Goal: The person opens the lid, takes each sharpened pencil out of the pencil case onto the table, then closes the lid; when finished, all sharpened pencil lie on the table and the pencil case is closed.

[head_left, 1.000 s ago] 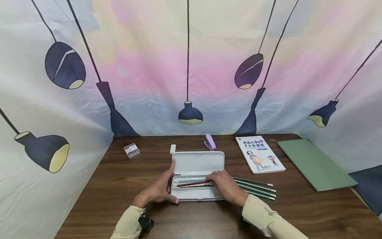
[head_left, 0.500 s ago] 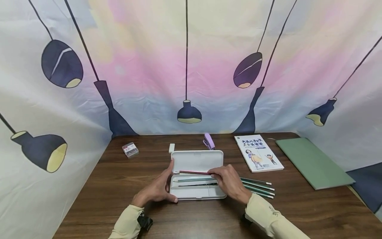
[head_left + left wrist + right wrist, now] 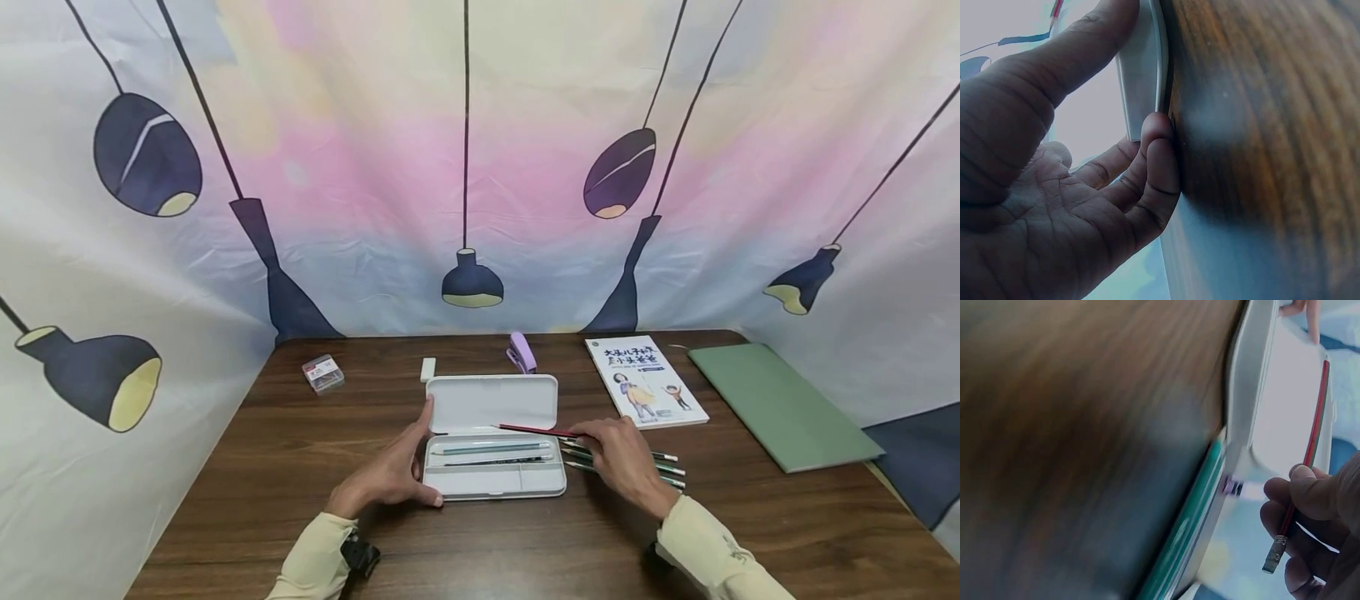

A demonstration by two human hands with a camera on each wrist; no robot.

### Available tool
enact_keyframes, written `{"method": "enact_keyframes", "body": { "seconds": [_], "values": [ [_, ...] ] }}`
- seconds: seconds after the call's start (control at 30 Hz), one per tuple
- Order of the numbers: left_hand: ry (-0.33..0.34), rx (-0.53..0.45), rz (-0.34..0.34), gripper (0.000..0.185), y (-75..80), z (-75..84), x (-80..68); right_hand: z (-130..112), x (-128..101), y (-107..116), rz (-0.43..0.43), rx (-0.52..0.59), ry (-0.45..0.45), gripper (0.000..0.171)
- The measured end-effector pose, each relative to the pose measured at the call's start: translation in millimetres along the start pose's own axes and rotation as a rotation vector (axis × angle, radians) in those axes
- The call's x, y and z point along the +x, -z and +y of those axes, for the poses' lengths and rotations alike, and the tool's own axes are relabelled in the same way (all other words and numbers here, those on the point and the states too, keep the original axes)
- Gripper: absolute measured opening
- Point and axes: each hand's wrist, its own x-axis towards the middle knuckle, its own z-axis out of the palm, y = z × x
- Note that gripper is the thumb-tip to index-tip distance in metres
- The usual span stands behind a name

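Observation:
A white pencil case (image 3: 491, 483) lies open on the brown table (image 3: 300, 467), with two pencils (image 3: 487, 449) inside. My left hand (image 3: 393, 475) holds the case's left end, thumb at the near corner and a finger up along the lid (image 3: 491, 400); the left wrist view shows the fingers (image 3: 1154, 156) against the case's edge (image 3: 1144, 69). My right hand (image 3: 618, 458) pinches a red pencil (image 3: 532, 430) above the case's right end. In the right wrist view the red pencil (image 3: 1310, 456) runs between my fingertips (image 3: 1307, 487). Several green pencils (image 3: 663, 467) lie under that hand.
Behind the case are a white eraser (image 3: 427, 369), a purple stapler (image 3: 522, 352) and a small clear box (image 3: 323, 373). A picture book (image 3: 645, 379) and a green folder (image 3: 780, 404) lie at the right. A printed cloth backdrop (image 3: 480, 167) encloses the table.
My right hand has lifted the red pencil out of the case and carried it to the right, past the case's right end. The left hand has stayed on the case.

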Motion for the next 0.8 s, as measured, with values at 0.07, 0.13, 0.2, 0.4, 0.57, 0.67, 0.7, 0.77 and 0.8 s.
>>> {"method": "enact_keyframes", "body": {
  "seconds": [0.07, 0.13, 0.2, 0.4, 0.57, 0.67, 0.7, 0.77, 0.8],
  "values": [
    [0.007, -0.001, 0.0, 0.134, 0.4, -0.2, -0.7, 6.6, -5.6, 4.4, -0.012, -0.021, -0.023, 0.016],
    [0.01, -0.004, -0.001, 0.134, 0.4, -0.4, -1.1, 13.0, -11.2, 10.2, -0.028, -0.031, -0.047, 0.014],
    [0.01, -0.004, -0.004, 0.135, 0.3, -0.4, -1.2, 18.7, -17.1, 17.5, -0.053, -0.041, -0.078, 0.013],
    [-0.001, 0.005, 0.003, 0.134, 1.7, 1.2, 1.9, 30.7, -30.4, 43.2, -0.189, -0.065, -0.186, 0.012],
    [0.007, 0.013, 0.009, 0.135, 4.3, 1.8, 3.5, 35.7, -36.6, 60.1, -0.335, -0.068, -0.267, 0.016],
    [0.006, 0.014, 0.009, 0.135, 3.4, 1.1, 2.5, 36.8, -42.7, 63.1, -0.398, -0.077, -0.311, 0.019],
    [0.007, 0.014, 0.008, 0.135, 2.9, 0.9, 2.0, 37.1, -44.7, 63.0, -0.413, -0.079, -0.322, 0.019],
    [0.01, 0.014, 0.006, 0.135, 1.3, 0.6, 1.1, 37.6, -48.9, 61.6, -0.425, -0.085, -0.337, 0.018],
    [0.013, 0.014, 0.006, 0.135, 0.5, 0.5, 0.8, 38.0, -50.6, 60.7, -0.423, -0.09, -0.337, 0.019]
  ]
}}
